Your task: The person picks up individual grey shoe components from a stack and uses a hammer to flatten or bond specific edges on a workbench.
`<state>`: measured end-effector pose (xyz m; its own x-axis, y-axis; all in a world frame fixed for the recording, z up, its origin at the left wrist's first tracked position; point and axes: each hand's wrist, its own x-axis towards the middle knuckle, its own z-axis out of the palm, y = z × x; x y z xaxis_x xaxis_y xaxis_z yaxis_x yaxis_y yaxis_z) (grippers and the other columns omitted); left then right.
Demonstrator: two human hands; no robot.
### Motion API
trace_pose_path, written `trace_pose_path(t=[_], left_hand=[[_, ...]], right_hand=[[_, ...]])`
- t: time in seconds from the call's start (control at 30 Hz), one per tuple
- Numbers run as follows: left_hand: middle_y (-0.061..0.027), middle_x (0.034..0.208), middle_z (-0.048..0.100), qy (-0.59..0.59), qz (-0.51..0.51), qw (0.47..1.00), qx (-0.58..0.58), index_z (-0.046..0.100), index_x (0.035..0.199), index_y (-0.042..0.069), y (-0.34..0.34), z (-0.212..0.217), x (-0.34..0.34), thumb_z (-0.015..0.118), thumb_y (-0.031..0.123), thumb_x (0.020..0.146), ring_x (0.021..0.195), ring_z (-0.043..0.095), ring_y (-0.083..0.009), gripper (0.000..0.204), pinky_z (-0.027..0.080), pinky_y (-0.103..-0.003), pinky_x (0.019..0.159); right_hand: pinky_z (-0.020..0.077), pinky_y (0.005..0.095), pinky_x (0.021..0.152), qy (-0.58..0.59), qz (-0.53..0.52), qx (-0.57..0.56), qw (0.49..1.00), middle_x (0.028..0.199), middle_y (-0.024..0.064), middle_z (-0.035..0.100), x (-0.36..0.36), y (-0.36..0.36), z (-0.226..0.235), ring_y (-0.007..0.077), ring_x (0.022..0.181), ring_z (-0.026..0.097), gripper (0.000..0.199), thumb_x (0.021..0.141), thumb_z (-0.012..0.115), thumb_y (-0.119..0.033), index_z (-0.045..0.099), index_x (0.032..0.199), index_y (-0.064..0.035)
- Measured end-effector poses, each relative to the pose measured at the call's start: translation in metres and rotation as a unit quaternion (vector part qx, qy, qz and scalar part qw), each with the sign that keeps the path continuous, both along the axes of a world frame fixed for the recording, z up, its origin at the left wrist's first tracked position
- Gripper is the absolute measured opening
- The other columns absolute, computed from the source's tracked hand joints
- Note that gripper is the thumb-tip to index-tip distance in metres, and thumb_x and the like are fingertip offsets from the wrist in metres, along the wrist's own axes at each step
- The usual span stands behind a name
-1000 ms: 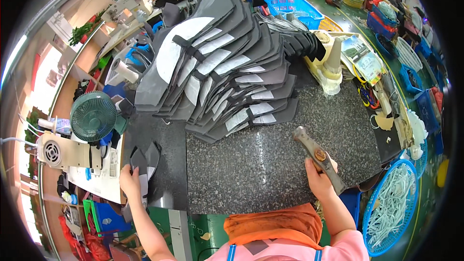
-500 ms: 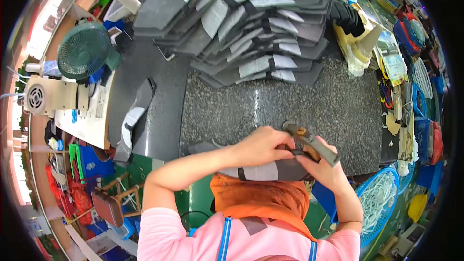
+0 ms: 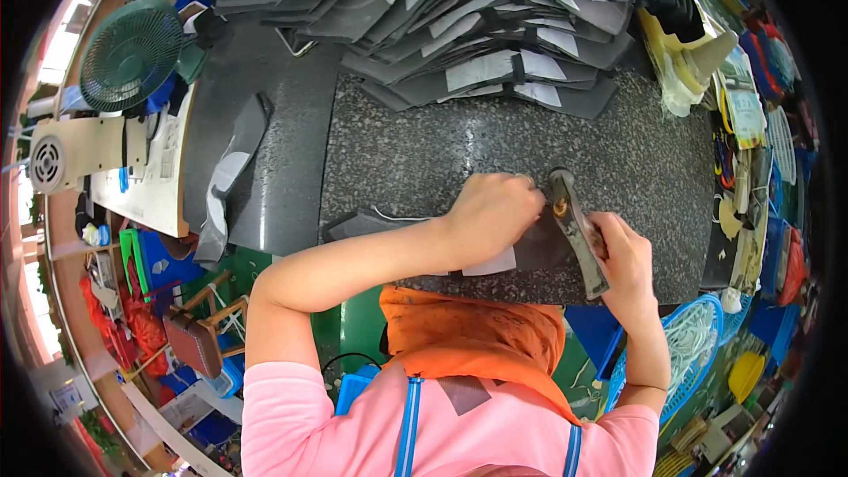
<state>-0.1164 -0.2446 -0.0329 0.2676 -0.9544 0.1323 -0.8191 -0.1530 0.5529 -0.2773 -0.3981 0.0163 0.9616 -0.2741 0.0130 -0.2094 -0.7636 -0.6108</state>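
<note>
My right hand (image 3: pixel 623 261) is closed round the handle of a hammer (image 3: pixel 579 234), whose worn metal head hangs over the near part of a speckled stone slab (image 3: pixel 636 150). To its left, my left hand (image 3: pixel 495 216) is closed, knuckles up, on a dark grey sheet-like panel (image 3: pixel 364 224). This panel lies along the slab's near edge, with a pale patch below the hand. My hand and forearm cover much of it, and the fingertips are hidden. Beyond the hands rises a tall, overlapping pile of similar grey panels (image 3: pixel 570 75) with white patches.
A single panel (image 3: pixel 231 168) lies on the dark table at left, near a green fan (image 3: pixel 131 55). A yellowish holder with a cone (image 3: pixel 707 57) stands at far right. Below the table's right side is a blue basket (image 3: pixel 685 362) of pale strips. A stool (image 3: pixel 190 352) stands at lower left.
My hands were close together at the panel's edge near my apron. They have moved forward over the slab and apart, and the panel has shifted forward with the left hand. The hammer has turned steeper.
</note>
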Motion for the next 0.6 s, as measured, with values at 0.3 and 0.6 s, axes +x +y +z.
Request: trace_pose_path(t=[0.3,0.6], left_hand=[[-0.0082,0.085,0.065,0.097,0.026,0.995,-0.005,0.067,0.091,0.005,-0.002,0.001,0.008,0.068,0.009,0.080,0.076,0.064,-0.0275,0.012,0.051,-0.038,0.067],[-0.0053,0.085,0.063,0.064,-0.006,0.998,-0.027,0.069,0.099,0.009,0.002,-0.008,0.007,0.069,0.007,0.078,0.072,0.063,-0.0246,0.021,0.050,-0.035,0.064]], right_hand=[[0.0498,0.0439,0.059,0.143,0.048,-0.036,0.988,0.073,0.0146,0.063,-0.008,-0.019,0.029,0.0342,0.068,0.064,0.027,0.087,0.063,-0.023,0.061,0.107,-0.0053],[0.0454,0.0420,0.055,0.191,0.034,-0.006,0.981,0.065,0.0144,0.057,-0.007,-0.026,0.025,0.0365,0.062,0.059,0.016,0.086,0.067,-0.021,0.061,0.090,-0.0067]])
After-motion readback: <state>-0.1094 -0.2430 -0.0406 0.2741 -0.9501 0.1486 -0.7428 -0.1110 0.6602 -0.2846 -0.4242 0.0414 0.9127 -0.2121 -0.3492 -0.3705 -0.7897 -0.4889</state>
